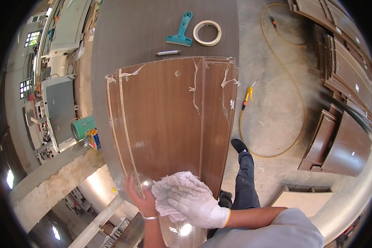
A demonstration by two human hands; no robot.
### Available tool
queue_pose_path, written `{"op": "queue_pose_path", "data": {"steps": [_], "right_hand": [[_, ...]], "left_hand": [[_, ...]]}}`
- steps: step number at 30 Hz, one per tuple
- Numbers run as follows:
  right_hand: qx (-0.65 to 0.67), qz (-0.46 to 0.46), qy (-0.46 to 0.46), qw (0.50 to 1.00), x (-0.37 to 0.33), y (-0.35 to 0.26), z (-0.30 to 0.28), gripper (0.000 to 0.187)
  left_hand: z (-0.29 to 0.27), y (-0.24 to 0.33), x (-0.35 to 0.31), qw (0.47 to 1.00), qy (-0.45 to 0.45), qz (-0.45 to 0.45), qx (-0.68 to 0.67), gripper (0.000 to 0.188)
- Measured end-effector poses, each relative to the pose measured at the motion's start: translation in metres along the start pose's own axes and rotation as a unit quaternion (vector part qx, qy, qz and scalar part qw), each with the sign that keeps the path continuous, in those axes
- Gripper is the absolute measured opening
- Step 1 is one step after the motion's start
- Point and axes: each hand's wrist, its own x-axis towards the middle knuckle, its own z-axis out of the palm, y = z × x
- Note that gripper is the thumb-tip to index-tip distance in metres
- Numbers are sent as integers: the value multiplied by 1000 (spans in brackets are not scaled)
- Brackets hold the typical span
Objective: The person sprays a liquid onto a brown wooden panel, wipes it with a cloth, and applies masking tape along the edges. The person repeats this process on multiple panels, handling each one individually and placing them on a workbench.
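Wiping seems partway; right hand (pixel 190 204) flat on cloth (pixel 181 180), left hand (pixel 144 202) open; torn film (pixel 192 89) remains on panel (pixel 165 111), upper centre.

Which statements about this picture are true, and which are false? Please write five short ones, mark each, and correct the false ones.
1. The right hand wears a white glove and rests on a pale cloth. True.
2. The left hand is gloved too. False: it is bare, with a band at the wrist.
3. The tape roll lies left of the teal scraper. False: it lies to the right.
4. The yellow air gun lies on the floor. True.
5. The pen-like stick lies on the brown panel. False: it lies on the grey table, beyond the panel's far edge.
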Motion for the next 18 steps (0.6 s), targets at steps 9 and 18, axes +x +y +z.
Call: {"op": "queue_pose_path", "data": {"steps": [9,18], "right_hand": [[-16,-15,11,1000,2,9,4,49],[-13,-22,9,1000,1,10,2,47]], "left_hand": [[76,190,185,962,-98,241,-87,84],[84,198,194,971,-102,172,-133,83]]}}
